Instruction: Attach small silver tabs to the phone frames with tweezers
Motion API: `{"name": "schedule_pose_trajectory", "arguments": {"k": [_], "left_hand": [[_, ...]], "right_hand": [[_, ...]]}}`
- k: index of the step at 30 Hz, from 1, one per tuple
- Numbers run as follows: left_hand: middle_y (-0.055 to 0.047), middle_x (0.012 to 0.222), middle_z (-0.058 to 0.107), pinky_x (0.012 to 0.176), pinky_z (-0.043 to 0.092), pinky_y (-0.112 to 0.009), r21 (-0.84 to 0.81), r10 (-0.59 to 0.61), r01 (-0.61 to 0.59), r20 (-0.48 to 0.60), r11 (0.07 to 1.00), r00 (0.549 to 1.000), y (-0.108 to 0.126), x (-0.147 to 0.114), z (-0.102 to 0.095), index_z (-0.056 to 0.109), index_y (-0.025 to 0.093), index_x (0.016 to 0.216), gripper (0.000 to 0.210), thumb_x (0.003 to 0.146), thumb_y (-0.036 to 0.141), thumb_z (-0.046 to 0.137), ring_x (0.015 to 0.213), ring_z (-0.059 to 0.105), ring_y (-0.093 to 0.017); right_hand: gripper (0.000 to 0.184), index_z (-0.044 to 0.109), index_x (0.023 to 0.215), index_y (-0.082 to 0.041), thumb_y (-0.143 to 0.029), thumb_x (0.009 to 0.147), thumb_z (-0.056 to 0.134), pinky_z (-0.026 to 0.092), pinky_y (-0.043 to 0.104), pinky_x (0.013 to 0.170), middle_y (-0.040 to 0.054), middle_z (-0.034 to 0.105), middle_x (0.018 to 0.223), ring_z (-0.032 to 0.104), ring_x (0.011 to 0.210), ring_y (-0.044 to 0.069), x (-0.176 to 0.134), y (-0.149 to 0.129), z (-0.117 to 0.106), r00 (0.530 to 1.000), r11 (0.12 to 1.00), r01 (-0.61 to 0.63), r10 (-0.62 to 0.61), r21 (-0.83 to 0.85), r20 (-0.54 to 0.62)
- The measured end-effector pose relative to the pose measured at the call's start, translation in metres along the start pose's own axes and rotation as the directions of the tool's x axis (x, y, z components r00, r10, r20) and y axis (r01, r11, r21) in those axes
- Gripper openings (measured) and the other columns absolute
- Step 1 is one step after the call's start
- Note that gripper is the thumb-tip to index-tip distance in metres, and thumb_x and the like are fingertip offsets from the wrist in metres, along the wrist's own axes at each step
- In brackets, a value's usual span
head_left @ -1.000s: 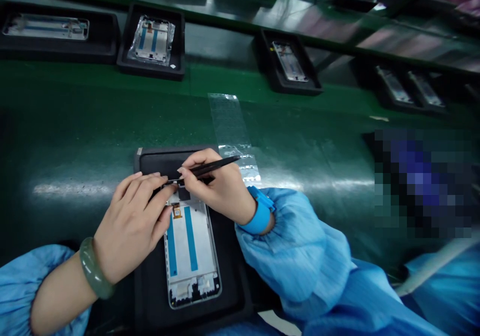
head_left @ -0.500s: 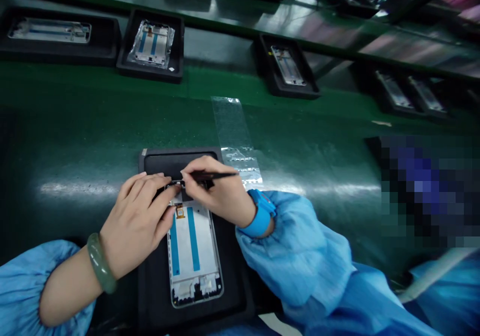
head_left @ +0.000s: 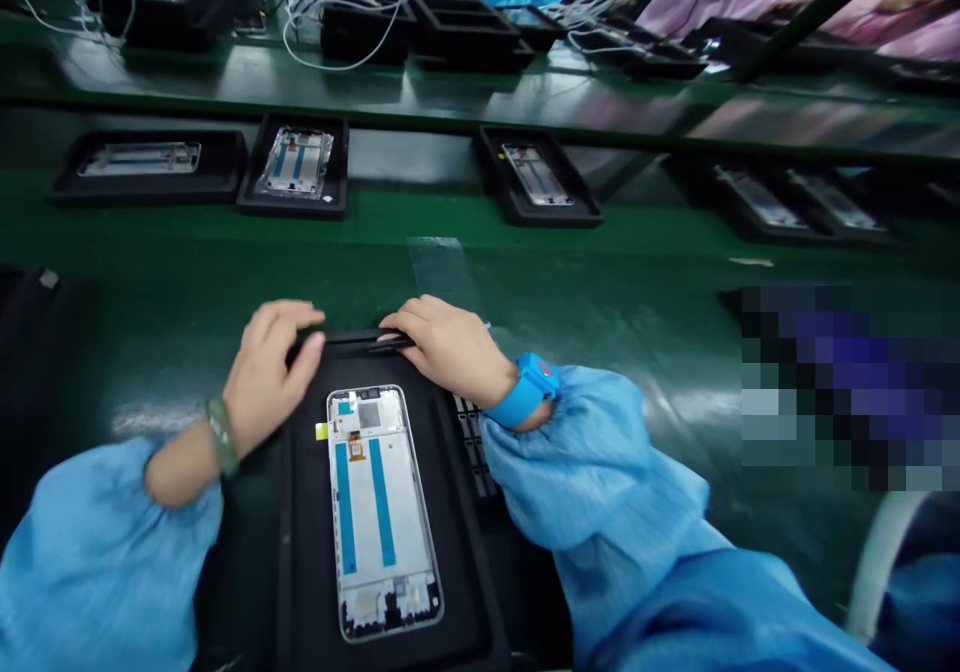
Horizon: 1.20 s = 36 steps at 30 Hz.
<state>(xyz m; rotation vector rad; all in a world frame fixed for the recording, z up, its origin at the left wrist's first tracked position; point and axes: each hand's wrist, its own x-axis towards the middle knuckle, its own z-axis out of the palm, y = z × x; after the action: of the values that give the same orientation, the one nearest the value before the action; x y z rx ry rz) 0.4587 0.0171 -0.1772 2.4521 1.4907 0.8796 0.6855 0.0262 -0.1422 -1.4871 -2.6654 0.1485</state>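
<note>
While both sleeves of the pale blue cleanroom smock are filling the near edge of the view, the long black moulded carrier tray [head_left: 300, 552] is lying lengthwise between them on the green conveyor belt [head_left: 150, 282]. Resting in its recess, face down and roughly centred, is the white phone frame with two blue adhesive strips [head_left: 379, 507]; a small yellow tab is sticking out at its upper left corner, and nothing is touching the frame itself.

Both hands are sitting at the far end of that tray. The left hand [head_left: 266, 377], with a dark green bangle on its wrist, is curling its fingers over the far left corner of the tray, gripping the rim. The right hand [head_left: 450, 352], wearing a bright blue wrist strap [head_left: 525, 392], is lying on the far right corner, its fingers closed around slim black tweezers [head_left: 390, 344] pressed flat along the tray's edge.

To handle the tray well from here, I would judge that the grip should be staying even on both corners, keeping it level so the loose frame is not sliding in its recess, and the tweezer tips should be pointing away from the exposed parts.

Beyond the hands, a clear film strip [head_left: 442, 267] is lying on the belt. Farther off, more black trays with frames [head_left: 296, 164] are riding in a row, and cables and stacked trays are crowding the back bench.
</note>
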Motion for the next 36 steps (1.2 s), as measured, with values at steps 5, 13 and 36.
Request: {"name": "schedule_pose_trajectory", "arguments": {"k": [5,13,36], "left_hand": [[-0.016,0.128,0.044,0.104,0.024,-0.049,0.217,-0.101,0.111,-0.056,0.970,0.993,-0.060,0.098,0.020,0.048,0.015,0.123,0.038,0.087,0.023,0.039,0.124,0.035,-0.030],[-0.016,0.111,0.056,0.092,0.030,-0.048,0.412,-0.090,0.039,0.104,0.910,0.990,-0.090,0.155,0.013,0.060,0.015,0.105,0.028,0.084,0.022,0.042,0.110,0.046,-0.033],[-0.008,0.093,0.066,0.085,0.032,-0.047,0.251,0.424,-0.493,0.282,0.833,0.861,0.050,-0.102,-0.062,0.059,0.014,0.107,0.030,0.087,0.010,0.037,0.085,0.057,-0.024]], "right_hand": [[0.022,0.062,0.104,-0.020,-0.024,0.088,0.048,0.044,0.027,0.074,0.0036,0.063,0.098,0.056,0.095,0.019,-0.003,0.002,-0.002,1.000,1.000,-0.010,0.011,0.017,-0.015],[0.023,0.063,0.102,-0.020,-0.022,0.085,0.048,0.043,0.029,0.074,0.0056,0.064,0.101,0.059,0.097,0.021,0.020,0.030,-0.010,0.994,0.994,-0.105,0.104,-0.016,-0.026],[0.051,0.058,0.076,-0.013,-0.059,0.086,0.038,0.042,0.019,0.043,0.0053,0.062,0.073,0.051,0.050,0.007,-0.023,0.086,-0.026,0.789,0.323,-0.168,0.611,0.931,-0.069]]}}
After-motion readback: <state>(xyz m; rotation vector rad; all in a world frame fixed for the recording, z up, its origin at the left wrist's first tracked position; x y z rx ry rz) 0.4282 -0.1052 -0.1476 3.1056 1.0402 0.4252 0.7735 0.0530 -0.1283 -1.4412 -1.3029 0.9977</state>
